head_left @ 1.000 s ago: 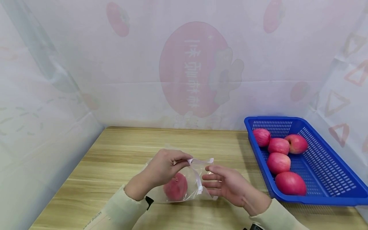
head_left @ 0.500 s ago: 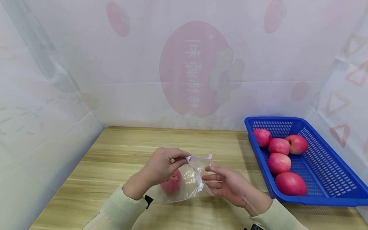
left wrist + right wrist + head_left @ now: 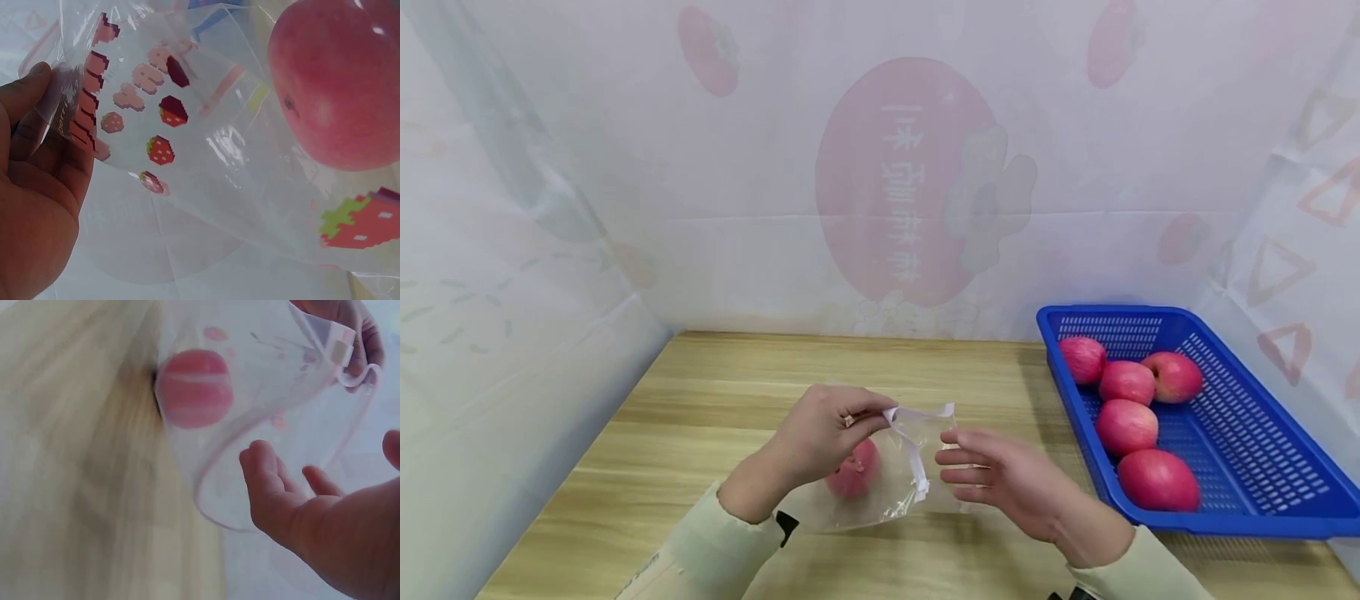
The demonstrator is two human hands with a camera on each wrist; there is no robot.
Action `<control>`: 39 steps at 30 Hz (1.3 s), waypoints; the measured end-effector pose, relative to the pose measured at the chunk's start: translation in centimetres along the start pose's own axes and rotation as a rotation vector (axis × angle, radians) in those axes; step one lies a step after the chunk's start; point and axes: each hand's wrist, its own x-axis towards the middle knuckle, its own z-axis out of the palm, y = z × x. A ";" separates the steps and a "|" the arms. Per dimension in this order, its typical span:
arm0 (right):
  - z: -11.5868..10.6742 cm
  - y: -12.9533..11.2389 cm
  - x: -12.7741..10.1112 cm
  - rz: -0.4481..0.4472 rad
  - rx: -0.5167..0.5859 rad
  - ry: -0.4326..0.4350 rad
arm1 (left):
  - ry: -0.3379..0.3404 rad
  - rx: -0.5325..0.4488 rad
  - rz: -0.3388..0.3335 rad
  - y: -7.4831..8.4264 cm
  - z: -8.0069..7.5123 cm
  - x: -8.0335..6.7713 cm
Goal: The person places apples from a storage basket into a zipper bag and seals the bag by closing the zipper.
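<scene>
A clear plastic zip bag [image 3: 891, 467] with printed strawberries, plain in the left wrist view, has a red apple [image 3: 854, 468] inside it. My left hand [image 3: 827, 433] pinches the upper corner of the bag's mouth between thumb and fingers. The mouth gapes toward the right, its white zip edge [image 3: 917, 467] curving down. Beside that opening is my right hand [image 3: 1007, 479], its fingers spread and loosely extended, holding nothing. In the right wrist view the right fingertips [image 3: 259, 453] overlap the mouth's rim, and the apple [image 3: 195, 389] shows deep in the bag.
A blue perforated basket [image 3: 1262, 433] stands on the right of the wooden table [image 3: 737, 375], with several red apples [image 3: 1157, 479] along its left side. White printed sheets [image 3: 760, 167] enclose the table at the back and sides.
The left hand has shifted slightly left with the bag's corner. The apple appears a little higher in the head view. The right hand has drawn back slightly to the right, away from the bag's mouth.
</scene>
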 end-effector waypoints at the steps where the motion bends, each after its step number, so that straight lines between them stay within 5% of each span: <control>1: -0.2 -0.4 -0.4 -0.015 -0.027 -0.013 | 0.001 -0.003 0.001 0.0 0.0 0.0; 9: -4.6 -5.8 -5.4 -0.134 -0.478 -0.155 | 0.013 -0.016 0.030 -0.2 0.0 0.0; 12: -6.8 -8.3 -7.3 -0.042 -0.656 -0.097 | 0.012 -0.015 0.031 -0.3 -0.1 -0.1; 16: -9.8 -10.1 -8.8 0.171 -0.763 0.041 | 0.008 -0.011 0.023 -0.2 -0.1 -0.1; 20: -12.5 -9.6 -9.5 0.283 -0.855 0.077 | 0.007 -0.007 0.018 -0.1 -0.1 -0.2; 26: -14.7 -7.0 -9.7 0.264 -1.001 0.023 | 0.011 -0.002 0.018 -0.1 -0.1 -0.2; 34: -16.1 -7.1 -9.4 0.308 -1.170 0.197 | 0.003 0.002 0.009 -0.3 -0.1 -0.4; 39: -17.0 -7.1 -9.3 0.340 -1.146 0.194 | -0.009 0.012 -0.006 -0.2 -0.2 -0.4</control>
